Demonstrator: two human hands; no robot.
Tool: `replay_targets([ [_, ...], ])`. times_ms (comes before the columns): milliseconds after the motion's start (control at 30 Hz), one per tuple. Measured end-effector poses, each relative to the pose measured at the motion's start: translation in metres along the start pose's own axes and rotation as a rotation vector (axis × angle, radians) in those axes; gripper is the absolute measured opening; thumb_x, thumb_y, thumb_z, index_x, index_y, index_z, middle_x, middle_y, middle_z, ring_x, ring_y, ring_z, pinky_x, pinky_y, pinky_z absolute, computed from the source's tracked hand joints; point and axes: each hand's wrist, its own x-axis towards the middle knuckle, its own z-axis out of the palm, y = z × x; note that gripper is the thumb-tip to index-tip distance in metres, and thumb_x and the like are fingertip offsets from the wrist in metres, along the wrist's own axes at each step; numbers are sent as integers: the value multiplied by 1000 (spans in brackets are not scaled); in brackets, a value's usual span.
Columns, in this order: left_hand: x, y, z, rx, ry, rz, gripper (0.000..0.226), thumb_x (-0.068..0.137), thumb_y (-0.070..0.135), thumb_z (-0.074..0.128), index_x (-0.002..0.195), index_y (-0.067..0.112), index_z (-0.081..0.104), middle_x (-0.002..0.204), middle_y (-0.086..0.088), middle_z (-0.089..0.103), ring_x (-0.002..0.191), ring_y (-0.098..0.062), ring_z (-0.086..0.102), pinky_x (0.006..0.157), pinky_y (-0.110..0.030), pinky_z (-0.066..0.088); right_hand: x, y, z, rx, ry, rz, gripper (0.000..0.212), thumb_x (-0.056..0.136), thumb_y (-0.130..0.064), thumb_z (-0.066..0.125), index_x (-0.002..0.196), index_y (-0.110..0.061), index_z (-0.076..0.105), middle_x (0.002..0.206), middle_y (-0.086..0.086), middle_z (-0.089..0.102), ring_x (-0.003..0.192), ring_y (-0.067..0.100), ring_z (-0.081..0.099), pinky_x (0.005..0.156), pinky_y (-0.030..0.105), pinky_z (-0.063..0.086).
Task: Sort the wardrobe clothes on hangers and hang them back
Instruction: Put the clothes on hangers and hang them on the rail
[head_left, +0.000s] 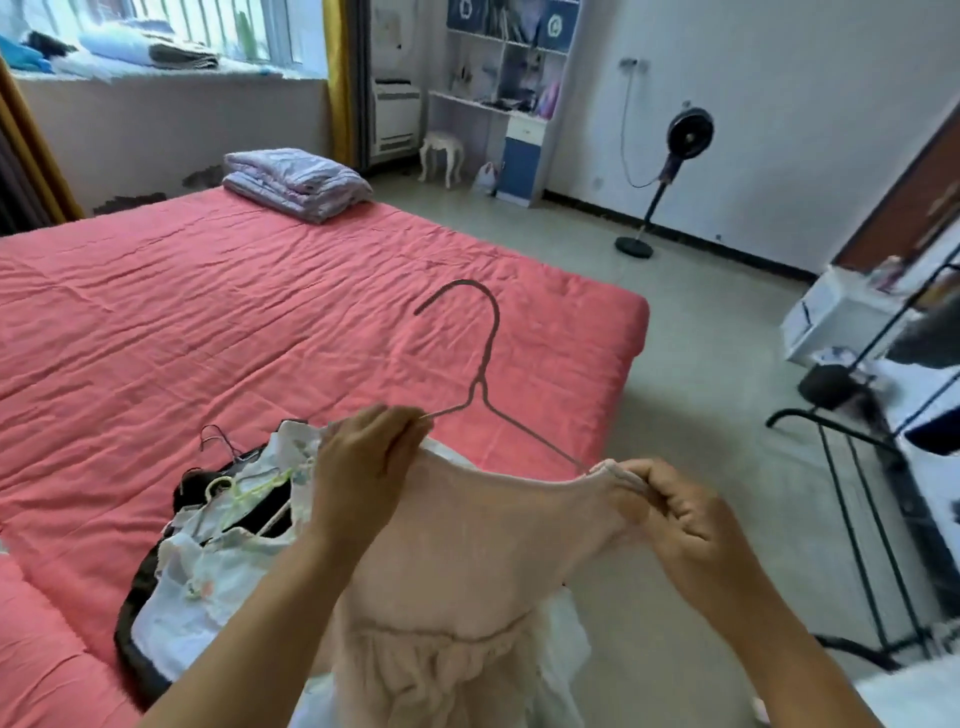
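Pale pink garment (467, 545), soft knit look, gathered band low down, held up over the near edge of the red bed (260, 312). Thin wire hanger (480, 384) threaded into its neckline, hook up. Left hand (363, 467) pinches cloth and hanger arm; right hand (670, 514) pinches the other shoulder. Heap of hangered clothes (218, 545) lies on the bed behind.

You face a bed (234, 291) with a pink cover and a folded quilt (296, 182) on its far corner. Daylight enters the window (208, 26). A shelf unit (511, 78) and standing fan (670, 171) line the white wall (779, 104).
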Motion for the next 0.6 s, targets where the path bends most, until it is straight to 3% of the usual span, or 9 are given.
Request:
replay_targets([
  [100, 1, 43, 15, -6, 19, 180, 19, 94, 35, 52, 94, 22, 66, 73, 3, 61, 63, -26, 58, 64, -43, 46, -35, -1, -43, -140, 77, -69, 19, 82, -39, 59, 89, -28, 73, 85, -10, 71, 81, 3, 65, 74, 11, 45],
  [267, -7, 134, 33, -78, 30, 367, 27, 95, 33, 52, 92, 14, 71, 72, 5, 58, 65, -22, 57, 65, -41, 43, -98, -21, -105, -232, 257, -142, 27, 84, -36, 56, 95, -20, 75, 95, -15, 71, 86, -3, 66, 78, 11, 47],
  [400, -17, 201, 43, -170, 19, 414, 35, 96, 40, 48, 93, 15, 72, 75, 6, 60, 68, -20, 57, 67, -39, 43, -144, -47, -149, -375, 310, -145, 28, 86, -37, 53, 91, -17, 73, 81, -14, 66, 80, -1, 62, 72, 14, 47],
  [500, -25, 250, 54, -299, -41, 450, 29, 92, 35, 54, 90, 12, 73, 71, 3, 61, 65, -18, 57, 64, -39, 45, -180, -61, -178, -408, 347, -79, 17, 86, -38, 57, 78, -26, 65, 65, -16, 58, 60, 2, 53, 57, 16, 40],
  [600, -29, 288, 69, -376, -96, 488, 24, 88, 33, 57, 88, 15, 73, 70, 4, 59, 64, -18, 56, 65, -41, 47, -216, -78, -206, -390, 500, -50, 17, 86, -38, 56, 75, -29, 64, 59, -16, 56, 55, 0, 50, 54, 14, 36],
])
